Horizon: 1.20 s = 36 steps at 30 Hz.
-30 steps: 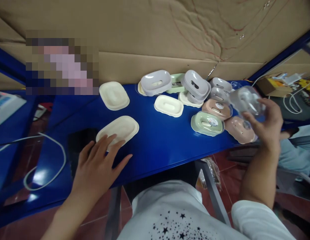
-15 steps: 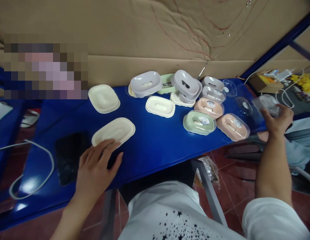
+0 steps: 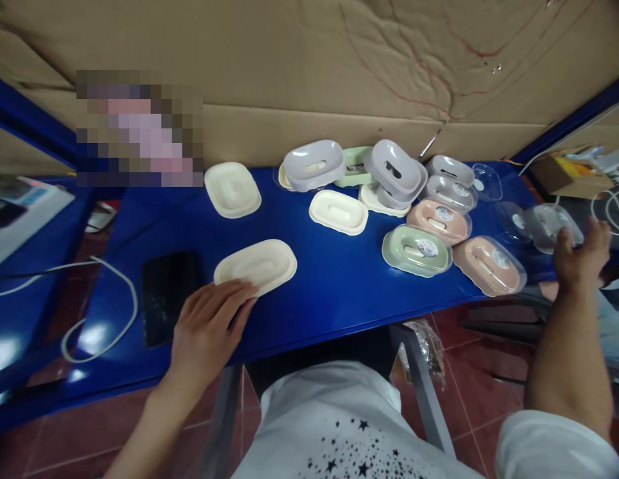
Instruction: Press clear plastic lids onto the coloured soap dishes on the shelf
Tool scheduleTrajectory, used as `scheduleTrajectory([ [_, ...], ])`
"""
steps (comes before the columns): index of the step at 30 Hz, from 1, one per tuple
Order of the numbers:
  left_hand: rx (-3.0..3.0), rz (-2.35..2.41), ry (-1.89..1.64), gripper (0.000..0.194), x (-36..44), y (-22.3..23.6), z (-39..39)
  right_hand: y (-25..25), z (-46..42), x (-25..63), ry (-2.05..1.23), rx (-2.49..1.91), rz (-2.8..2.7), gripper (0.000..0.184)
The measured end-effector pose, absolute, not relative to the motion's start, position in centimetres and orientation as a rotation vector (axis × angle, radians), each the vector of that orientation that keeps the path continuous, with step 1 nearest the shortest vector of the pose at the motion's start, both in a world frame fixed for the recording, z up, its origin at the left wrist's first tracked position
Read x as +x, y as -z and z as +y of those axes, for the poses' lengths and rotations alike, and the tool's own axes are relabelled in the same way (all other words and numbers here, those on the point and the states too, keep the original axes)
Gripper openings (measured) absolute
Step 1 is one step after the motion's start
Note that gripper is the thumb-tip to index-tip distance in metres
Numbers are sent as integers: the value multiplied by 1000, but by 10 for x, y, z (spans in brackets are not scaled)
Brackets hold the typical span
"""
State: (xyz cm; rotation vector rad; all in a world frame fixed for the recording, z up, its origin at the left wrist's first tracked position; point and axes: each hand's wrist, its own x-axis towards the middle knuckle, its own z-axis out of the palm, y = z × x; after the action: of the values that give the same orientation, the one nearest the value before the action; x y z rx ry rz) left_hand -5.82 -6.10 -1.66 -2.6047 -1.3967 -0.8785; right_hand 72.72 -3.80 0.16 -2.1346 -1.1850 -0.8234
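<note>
My left hand (image 3: 214, 319) lies with outstretched fingers over the near left rim of a cream oval dish (image 3: 262, 261); the fingertips touch it and the thumb is beside it. At the far right, my right hand (image 3: 584, 256) is open, fingers apart, just beside a clear plastic lid (image 3: 552, 226) on the table. Another clear lid (image 3: 512, 221) is next to that one. Behind the left hand is a cream rounded tray (image 3: 233, 189). Toward the middle sits a smaller cream oval piece (image 3: 339, 211).
Lidded soap boxes, one green (image 3: 416, 251) and two peach (image 3: 489, 265), stand right of centre on the blue table (image 3: 314, 299). Grey soap dishes (image 3: 313, 165) are at the back. A black phone (image 3: 170, 296) and a white cable (image 3: 134, 299) lie left. Cardboard covers the wall.
My right hand has let go of the clear lid, which now rests on the table, and its fingers have opened. The left hand stays at the cream dish. The view has shifted left.
</note>
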Motion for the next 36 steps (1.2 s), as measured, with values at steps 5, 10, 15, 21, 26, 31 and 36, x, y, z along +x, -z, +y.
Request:
scheduleTrajectory([
  [5,-2657,-1317,900,23,-45,13,-64,-50,-54,533,724,-1688,-1634,52],
  [10,-2702,-1306,907,17,-29,8,-68,-37,-30,312,-1,-1340,-2334,46],
  [15,-2689,-1321,924,17,-28,8,-71,-5,-1,266,-69,-1489,-2456,53],
  [21,-2668,-1337,948,19,-29,13,-71,-31,8,288,-77,-1364,-2538,39],
  [26,-2565,-1427,927,16,-29,13,-70,-51,96,268,232,-1303,-2470,43],
  [31,-2495,-1519,897,15,-38,15,-66,-49,160,250,435,-1328,-2633,34],
  [36,-2441,-1531,891,18,-38,12,-60,-57,108,260,468,-1356,-2670,35],
])
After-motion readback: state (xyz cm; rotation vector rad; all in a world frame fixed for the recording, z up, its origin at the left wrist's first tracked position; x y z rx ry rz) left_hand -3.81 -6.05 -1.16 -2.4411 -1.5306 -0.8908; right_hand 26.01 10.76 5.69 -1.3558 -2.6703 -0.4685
